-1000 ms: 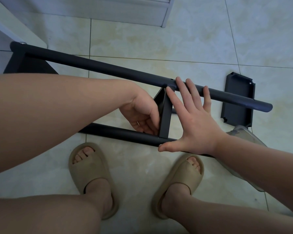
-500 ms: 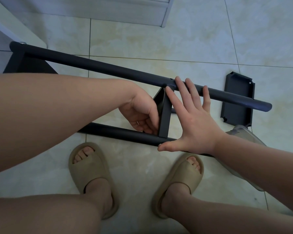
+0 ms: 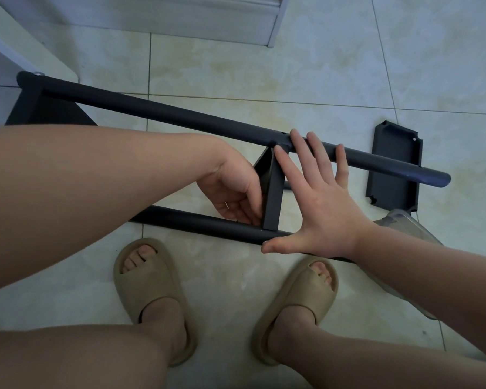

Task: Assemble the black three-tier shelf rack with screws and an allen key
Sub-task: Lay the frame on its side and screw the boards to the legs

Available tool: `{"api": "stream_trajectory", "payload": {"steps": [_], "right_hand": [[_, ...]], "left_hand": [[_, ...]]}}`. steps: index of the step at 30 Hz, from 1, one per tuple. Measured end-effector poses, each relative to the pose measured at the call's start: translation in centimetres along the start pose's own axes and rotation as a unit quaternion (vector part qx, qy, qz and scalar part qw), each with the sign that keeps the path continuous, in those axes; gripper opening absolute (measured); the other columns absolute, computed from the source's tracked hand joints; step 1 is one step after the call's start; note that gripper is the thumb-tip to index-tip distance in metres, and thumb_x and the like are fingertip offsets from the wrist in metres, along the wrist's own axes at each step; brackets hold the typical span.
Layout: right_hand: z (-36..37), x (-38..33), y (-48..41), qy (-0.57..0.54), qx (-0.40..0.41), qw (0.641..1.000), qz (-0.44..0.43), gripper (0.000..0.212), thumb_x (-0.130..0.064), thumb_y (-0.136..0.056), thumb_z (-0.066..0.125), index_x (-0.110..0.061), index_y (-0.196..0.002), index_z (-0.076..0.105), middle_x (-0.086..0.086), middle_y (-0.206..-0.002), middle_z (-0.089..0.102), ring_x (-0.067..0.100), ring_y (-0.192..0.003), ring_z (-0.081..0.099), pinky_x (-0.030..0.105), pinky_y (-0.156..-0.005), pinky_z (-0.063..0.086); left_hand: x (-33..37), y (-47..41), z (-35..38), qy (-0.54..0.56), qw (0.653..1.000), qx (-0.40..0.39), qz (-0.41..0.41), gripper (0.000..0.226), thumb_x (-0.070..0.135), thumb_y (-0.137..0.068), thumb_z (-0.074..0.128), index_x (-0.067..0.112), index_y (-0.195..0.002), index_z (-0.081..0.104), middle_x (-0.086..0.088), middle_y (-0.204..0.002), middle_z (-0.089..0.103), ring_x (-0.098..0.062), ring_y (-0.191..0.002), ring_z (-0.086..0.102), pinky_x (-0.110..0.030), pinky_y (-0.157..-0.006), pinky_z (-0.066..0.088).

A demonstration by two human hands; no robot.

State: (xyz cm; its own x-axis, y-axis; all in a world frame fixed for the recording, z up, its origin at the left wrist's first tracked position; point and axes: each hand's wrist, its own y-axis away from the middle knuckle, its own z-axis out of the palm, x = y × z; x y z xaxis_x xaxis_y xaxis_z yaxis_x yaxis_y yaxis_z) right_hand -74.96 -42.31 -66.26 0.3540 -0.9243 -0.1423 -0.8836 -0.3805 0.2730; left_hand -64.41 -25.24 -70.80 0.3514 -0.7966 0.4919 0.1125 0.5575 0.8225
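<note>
The pale tiled floor (image 3: 292, 66) fills the view, with a white cabinet base (image 3: 152, 18) along its far edge. Across the floor lies the black rack (image 3: 180, 117) on its side. Its far tube runs from upper left to right and its near tube (image 3: 185, 220) lies closer to the feet. One shelf (image 3: 51, 110) is joined at the left end, and a second shelf (image 3: 272, 192) stands on edge between the two tubes.

A loose shelf (image 3: 393, 169) lies flat on the tiles to the right, partly under the far tube's free end. Just beside it, under the right forearm, sits a clear plastic container (image 3: 404, 226); what it holds cannot be made out.

Two tan slippers (image 3: 149, 287) are planted near the rack.

The right hand (image 3: 323, 209) is spread flat, its fingertips on the far tube, its forefinger along the second shelf's edge and its thumb on the near tube. It grips nothing.

The left hand (image 3: 230, 189) has its fingers curled against the left face of that shelf, close to the near tube. Whether they pinch anything cannot be told.
</note>
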Motion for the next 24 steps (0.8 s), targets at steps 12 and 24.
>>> {"api": "stream_trajectory", "payload": {"steps": [12, 24], "right_hand": [[0.04, -0.05, -0.02, -0.002, 0.001, 1.000, -0.001, 0.142, -0.102, -0.056, 0.042, -0.018, -0.164, 0.001, 0.008, -0.170, -0.013, 0.031, -0.155, -0.017, 0.063, -0.120, -0.013], [0.12, -0.09, -0.03, -0.004, 0.002, 1.000, 0.000, 0.142, -0.102, -0.056, 0.042, -0.018, -0.164, 0.002, 0.008, -0.170, -0.013, 0.031, -0.155, -0.017, 0.064, -0.120, -0.013]], "left_hand": [[-0.14, -0.05, 0.03, -0.015, 1.000, -0.002, -0.002, 0.018, 0.008, -0.091, 0.064, 0.017, -0.107, 0.068, 0.001, -0.092, 0.071, -0.011, -0.081, 0.066, -0.022, -0.070, 0.047], [-0.17, -0.06, 0.19, -0.020, 1.000, 0.000, -0.001, 0.019, 0.013, -0.090, 0.066, 0.018, -0.108, 0.069, 0.001, -0.095, 0.071, -0.013, -0.084, 0.065, -0.026, -0.076, 0.048]]}}
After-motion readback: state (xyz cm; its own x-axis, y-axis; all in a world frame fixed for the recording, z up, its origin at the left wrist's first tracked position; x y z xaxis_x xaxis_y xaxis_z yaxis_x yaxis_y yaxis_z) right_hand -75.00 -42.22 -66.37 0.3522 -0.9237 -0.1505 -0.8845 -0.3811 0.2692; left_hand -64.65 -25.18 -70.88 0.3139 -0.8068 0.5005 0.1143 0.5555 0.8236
